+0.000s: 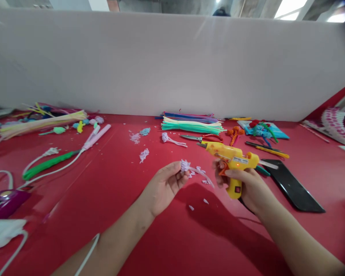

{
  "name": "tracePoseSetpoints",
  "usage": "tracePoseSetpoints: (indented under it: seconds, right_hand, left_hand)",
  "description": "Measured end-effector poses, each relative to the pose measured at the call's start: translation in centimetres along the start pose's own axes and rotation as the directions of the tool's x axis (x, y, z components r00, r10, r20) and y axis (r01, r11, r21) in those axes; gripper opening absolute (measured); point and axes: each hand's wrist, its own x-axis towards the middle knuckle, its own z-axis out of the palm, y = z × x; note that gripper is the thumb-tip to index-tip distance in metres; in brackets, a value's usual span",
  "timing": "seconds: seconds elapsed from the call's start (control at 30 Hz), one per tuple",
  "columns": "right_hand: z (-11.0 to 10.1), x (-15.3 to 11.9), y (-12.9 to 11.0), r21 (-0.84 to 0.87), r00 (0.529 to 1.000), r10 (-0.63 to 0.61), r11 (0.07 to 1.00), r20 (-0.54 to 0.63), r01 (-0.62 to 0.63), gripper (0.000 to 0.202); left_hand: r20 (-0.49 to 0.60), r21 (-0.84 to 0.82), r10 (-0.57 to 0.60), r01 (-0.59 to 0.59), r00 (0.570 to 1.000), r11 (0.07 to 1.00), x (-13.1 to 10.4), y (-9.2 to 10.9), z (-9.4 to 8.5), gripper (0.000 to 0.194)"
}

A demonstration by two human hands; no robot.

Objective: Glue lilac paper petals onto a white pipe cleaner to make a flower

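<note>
My left hand [168,182] pinches a pale lilac pipe-cleaner flower [185,165] by its head, and the flower's thin stem trails off to the right. In my right hand [251,186] is a yellow hot glue gun [228,153], its nozzle pointing left and a small light glowing on its side. A clear glue stick [268,165] pokes out of its back. The nozzle is apart from the flower, above and to its right. Small lilac pipe-cleaner bits [206,201] lie on the red table below. A second lilac flower [165,137] lies farther back.
Red-handled scissors [211,138] and bundled pipe cleaners [192,124] lie at the back. A black tray [296,188] sits right of the glue gun. Cords, a green-wrapped tool [47,166] and a white plug [5,232] occupy the left. A white partition [161,65] rises behind.
</note>
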Motion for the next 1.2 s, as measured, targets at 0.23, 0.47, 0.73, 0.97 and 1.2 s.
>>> tracePoseSetpoints:
  seconds: [0.23, 0.47, 0.73, 0.97, 1.2]
  right_hand:
    - [0.5, -1.9, 0.5, -0.511, 0.990, -0.119, 0.848, 0.071, 0.139, 0.015]
    - [1.4, -1.9, 0.8, -0.698, 0.787, -0.430, 0.385, 0.442, 0.603, 0.003]
    - [0.9, -1.4, 2.0, -0.702, 0.711, -0.432, 0.216, 0.555, 0.679, 0.006]
    - [0.8, -1.3, 2.2, -0.745, 0.750, -0.401, 0.208, 0.526, 0.634, 0.011]
    - [0.7, -1.5, 2.4, -0.786, 0.798, -0.353, 0.219, 0.489, 0.578, 0.013]
  left_hand:
    - [-0.083, -0.080, 0.026, -0.033, 0.996, 0.996, 0.0, 0.4, 0.2, 0.013]
    - [-0.125, -0.084, -0.030, 0.020, 0.992, 0.996, 0.1, 0.8, 0.1, 0.013]
    - [-0.187, -0.074, -0.045, 0.032, 0.981, 0.997, 0.3, 0.8, -0.1, 0.013]
    - [-0.235, -0.024, -0.041, 0.037, 0.971, 0.999, 0.4, 0.5, 0.1, 0.012]
    - [-0.269, -0.010, -0.062, 0.062, 0.961, 0.998, 0.2, 0.6, 0.4, 0.015]
